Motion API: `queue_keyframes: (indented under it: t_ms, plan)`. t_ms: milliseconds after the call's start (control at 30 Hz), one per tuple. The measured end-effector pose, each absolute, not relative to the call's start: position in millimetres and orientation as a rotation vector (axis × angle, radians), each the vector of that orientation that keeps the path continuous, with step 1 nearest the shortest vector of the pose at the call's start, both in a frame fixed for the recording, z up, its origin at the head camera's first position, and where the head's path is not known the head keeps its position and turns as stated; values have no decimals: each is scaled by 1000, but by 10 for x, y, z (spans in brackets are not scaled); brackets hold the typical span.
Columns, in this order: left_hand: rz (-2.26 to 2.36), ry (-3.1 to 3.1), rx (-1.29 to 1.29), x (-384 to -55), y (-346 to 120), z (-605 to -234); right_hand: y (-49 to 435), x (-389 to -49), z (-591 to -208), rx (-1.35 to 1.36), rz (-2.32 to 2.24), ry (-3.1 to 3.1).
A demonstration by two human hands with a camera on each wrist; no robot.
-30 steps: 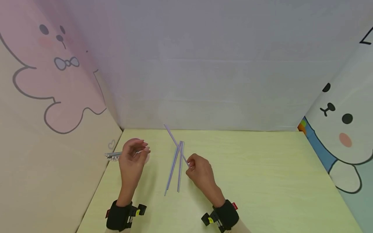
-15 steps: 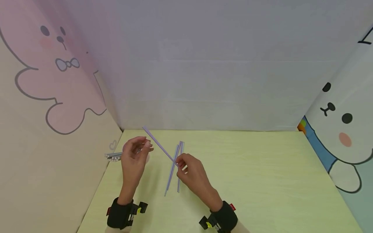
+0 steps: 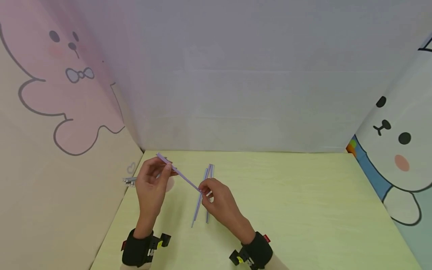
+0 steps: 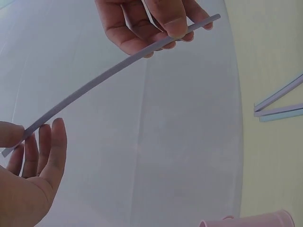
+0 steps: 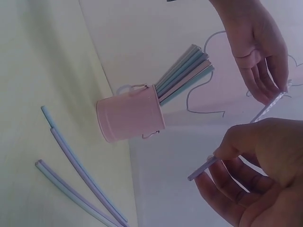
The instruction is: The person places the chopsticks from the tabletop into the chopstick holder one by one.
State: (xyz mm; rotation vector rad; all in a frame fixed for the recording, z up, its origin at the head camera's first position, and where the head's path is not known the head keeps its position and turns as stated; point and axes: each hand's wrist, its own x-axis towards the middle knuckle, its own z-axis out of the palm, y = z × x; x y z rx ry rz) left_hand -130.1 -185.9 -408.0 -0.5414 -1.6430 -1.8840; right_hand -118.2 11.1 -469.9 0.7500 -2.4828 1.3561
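A thin lilac stick slants through the air between both hands. My left hand pinches it near its far end, between thumb and fingers. Near the other end, my right hand pinches it too, and a short tip juts past those fingers. The stick bows slightly in the left wrist view. Below and between the hands, several similar lilac and pale blue sticks lie on the table in two narrow groups that meet at the far end.
Behind my left hand, a pink bucket lies on its side or stands, its pose unclear in the tilted right wrist view, with coloured sticks poking out. Pale cloth walls close in the table at the back and sides.
My right hand has carried the stick leftward, its far end swinging over to my left hand. The left hand, holding nothing at first, now pinches that end.
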Motion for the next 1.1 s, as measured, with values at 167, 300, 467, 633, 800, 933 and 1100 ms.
queue_keyframes:
  t_ms: [167, 300, 467, 633, 800, 933, 1100]
  plan:
    - [-1895, -1604, -533, -1304, -1910, -4033, 120, -1207, -4761, 671, 1256, -2535]
    - [-1892, -1560, -508, -1311, -2023, -3996, 132, -1247, -4860, 577, 1226, -2583]
    - [-1861, -1472, -424, -1308, -2217, -3937, 151, -1289, -5009, 510, 1185, -2654]
    - [-1834, -1413, -380, -1313, -2387, -3870, 169, -1320, -5169, 449, 1133, -2708]
    - [-1781, -1389, -345, -1329, -2508, -3821, 173, -1335, -5322, 354, 1037, -2768]
    - [-1750, -1378, -303, -1346, -2606, -3807, 150, -1346, -5447, 289, 976, -2798]
    - [-1732, -1349, -259, -1357, -2703, -3811, 97, -1367, -5573, 269, 928, -2821]
